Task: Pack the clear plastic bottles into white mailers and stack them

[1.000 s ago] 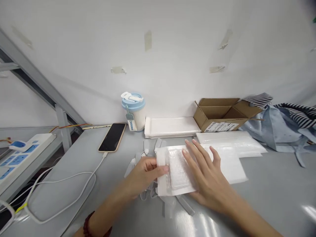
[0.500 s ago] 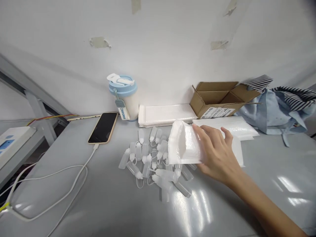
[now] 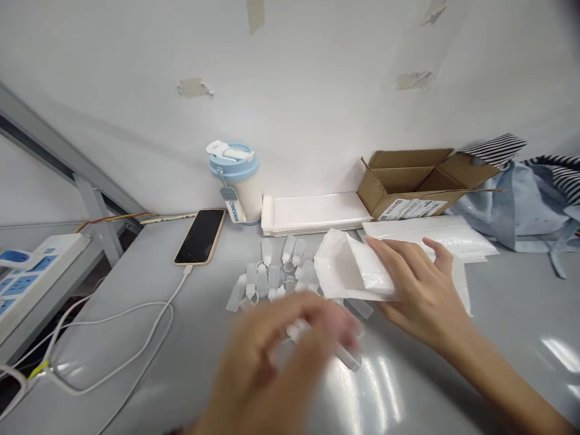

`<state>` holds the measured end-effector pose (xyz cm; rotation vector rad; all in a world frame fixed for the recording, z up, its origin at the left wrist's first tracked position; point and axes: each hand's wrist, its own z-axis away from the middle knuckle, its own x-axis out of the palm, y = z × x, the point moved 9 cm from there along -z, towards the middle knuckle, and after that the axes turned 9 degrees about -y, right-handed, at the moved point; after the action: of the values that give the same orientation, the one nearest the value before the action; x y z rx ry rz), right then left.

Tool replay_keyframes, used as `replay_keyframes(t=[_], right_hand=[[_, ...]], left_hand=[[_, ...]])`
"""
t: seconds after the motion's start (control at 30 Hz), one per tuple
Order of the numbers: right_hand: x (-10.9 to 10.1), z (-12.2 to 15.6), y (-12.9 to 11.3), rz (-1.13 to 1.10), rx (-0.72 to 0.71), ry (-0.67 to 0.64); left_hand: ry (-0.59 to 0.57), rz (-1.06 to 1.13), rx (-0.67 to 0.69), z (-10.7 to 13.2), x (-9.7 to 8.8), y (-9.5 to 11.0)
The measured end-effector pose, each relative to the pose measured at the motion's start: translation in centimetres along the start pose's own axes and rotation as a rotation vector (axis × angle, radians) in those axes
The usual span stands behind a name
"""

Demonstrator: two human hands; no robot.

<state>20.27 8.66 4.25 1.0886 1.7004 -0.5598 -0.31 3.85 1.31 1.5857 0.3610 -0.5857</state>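
Observation:
My right hand [image 3: 419,296] grips a white bubble mailer [image 3: 351,272] and holds it tilted, its open mouth facing left. A pile of several small clear plastic dropper bottles [image 3: 272,281] lies on the grey table just left of the mailer. My left hand [image 3: 281,344] hovers over the near side of that pile. It is smeared by motion, so I cannot see whether its fingers hold anything.
A blue-lidded cup [image 3: 236,181], a stack of white mailers [image 3: 312,214] and an open cardboard box [image 3: 412,181] line the wall. More mailers [image 3: 435,232] lie by the box. A phone [image 3: 200,237] with a white cable [image 3: 122,329], a power strip [image 3: 31,275] and clothing [image 3: 525,205] sit at the sides.
My left hand left the mailer, went out of view, and is back over the bottles. My right hand lifted the mailer off the pile with its mouth open.

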Motion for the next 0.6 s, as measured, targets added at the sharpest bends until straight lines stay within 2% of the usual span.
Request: replay_keyframes(t=[0.03, 0.1, 0.17, 0.23, 0.3, 0.4, 0.5, 0.6], right_hand=[[-0.1, 0.0, 0.1, -0.001, 0.001, 0.014], [-0.1, 0.0, 0.3, 0.000, 0.005, 0.024], [0.2, 0.0, 0.5, 0.004, 0.012, 0.002], [0.7, -0.1, 0.7, 0.007, 0.025, -0.034], [1.3, -0.2, 0.9, 0.011, 0.042, -0.080], [2.3, -0.3, 0.8, 0.013, 0.049, -0.163], [3.0, -0.2, 0.6, 0.007, 0.043, -0.229], [3.2, -0.2, 0.4, -0.033, 0.039, -0.250]], left_hand=[[-0.038, -0.061, -0.042, -2.6, -0.6, 0.0], [0.117, -0.227, -0.026, -7.0, -3.4, 0.0], [0.064, -0.484, -0.049, -10.4, -3.5, -1.7], [0.021, -0.524, -0.088, -12.3, -3.1, -4.0], [-0.013, -0.519, -0.120, -13.0, -2.4, -5.7], [-0.041, -0.516, -0.152, -13.3, -1.9, -6.1], [-0.031, -0.515, -0.175, -12.8, -2.3, -4.6], [-0.032, -0.459, -0.150, -11.4, -2.4, -2.2]])
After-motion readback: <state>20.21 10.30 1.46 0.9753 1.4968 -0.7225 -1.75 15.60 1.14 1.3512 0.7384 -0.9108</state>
